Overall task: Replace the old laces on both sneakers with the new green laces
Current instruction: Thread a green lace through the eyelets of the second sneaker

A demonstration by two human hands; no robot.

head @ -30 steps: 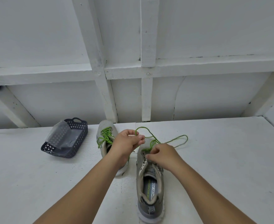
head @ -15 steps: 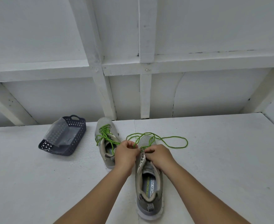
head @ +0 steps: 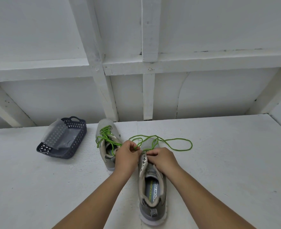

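White table (head: 219, 162), hands (head: 126, 156) threading green lace (head: 177, 142)

near sneaker (head: 152, 192) — grey, zebra-striped heel tab | far sneaker (head: 107, 146) — pale grey | laces (head: 169, 142) bright green | basket (head: 65, 139) navy, diamond lattice | table (head: 219, 162) white

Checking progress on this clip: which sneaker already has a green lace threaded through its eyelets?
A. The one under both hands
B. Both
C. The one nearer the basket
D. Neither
C: the left sneaker beside the basket shows green lacing up its front, while the right sneaker has bare eyelets and a loose green lace trailing on the table.
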